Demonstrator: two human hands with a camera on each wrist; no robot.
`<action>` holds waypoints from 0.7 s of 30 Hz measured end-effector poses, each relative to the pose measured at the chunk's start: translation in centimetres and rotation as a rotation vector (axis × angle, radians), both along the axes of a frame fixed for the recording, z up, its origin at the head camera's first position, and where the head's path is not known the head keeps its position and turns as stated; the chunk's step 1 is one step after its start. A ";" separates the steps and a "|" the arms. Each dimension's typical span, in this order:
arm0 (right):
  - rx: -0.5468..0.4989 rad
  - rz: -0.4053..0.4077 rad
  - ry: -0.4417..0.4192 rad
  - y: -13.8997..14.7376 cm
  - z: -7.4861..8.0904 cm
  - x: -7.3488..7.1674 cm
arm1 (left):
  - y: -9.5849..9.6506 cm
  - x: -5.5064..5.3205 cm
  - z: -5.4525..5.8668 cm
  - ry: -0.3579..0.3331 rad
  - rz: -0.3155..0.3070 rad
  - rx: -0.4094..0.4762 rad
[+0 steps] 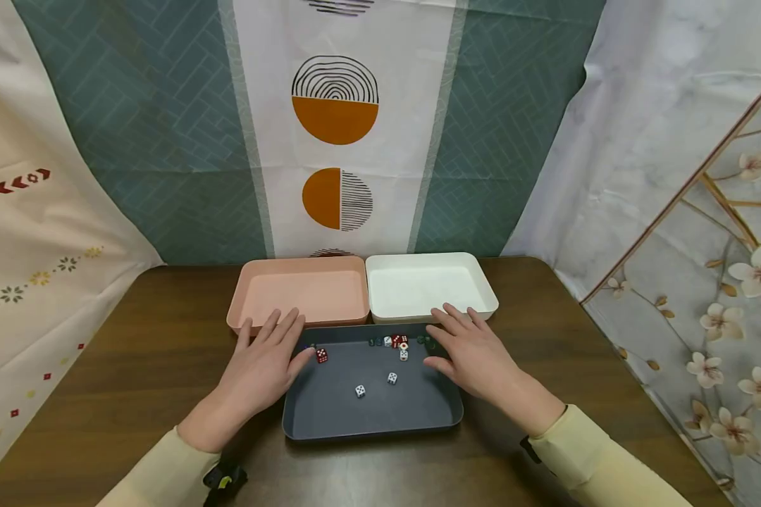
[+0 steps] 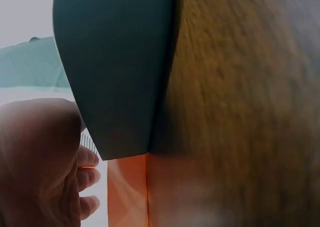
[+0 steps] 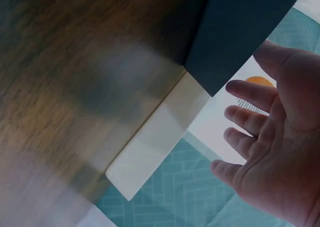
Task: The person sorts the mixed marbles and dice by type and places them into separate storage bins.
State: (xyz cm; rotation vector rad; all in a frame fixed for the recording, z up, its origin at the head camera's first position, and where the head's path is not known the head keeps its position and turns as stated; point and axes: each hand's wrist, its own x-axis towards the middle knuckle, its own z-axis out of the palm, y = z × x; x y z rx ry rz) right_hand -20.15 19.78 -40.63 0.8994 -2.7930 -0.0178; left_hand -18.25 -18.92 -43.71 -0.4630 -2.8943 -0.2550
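Observation:
My left hand (image 1: 263,366), fingers extended, is over the left side of the dark grey tray (image 1: 374,418), fingertips overlapping the front of the pink tray (image 1: 301,292). Opposite it, my right hand (image 1: 475,355) spreads its fingers over the tray's right side, fingertips near the white tray (image 1: 428,282). Neither hand holds anything. Inside the grey tray lie several small dice: a white die (image 1: 360,391) near the middle, another white die (image 1: 392,378), a red die (image 1: 321,355) by my left thumb, and a cluster with red dice (image 1: 399,341) and dark green dice (image 1: 375,342) along the back. My hands partly hide its back corners.
The pink and white trays stand side by side behind the grey one on a brown wooden table (image 1: 165,338). A patterned cloth (image 1: 336,141) hangs at the table's back edge. Further cloths hang on the left and right.

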 end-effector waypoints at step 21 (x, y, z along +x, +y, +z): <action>-0.013 -0.035 -0.083 -0.4 -0.3 -0.6 | -0.9 -0.3 0.1 -0.099 -0.040 0.006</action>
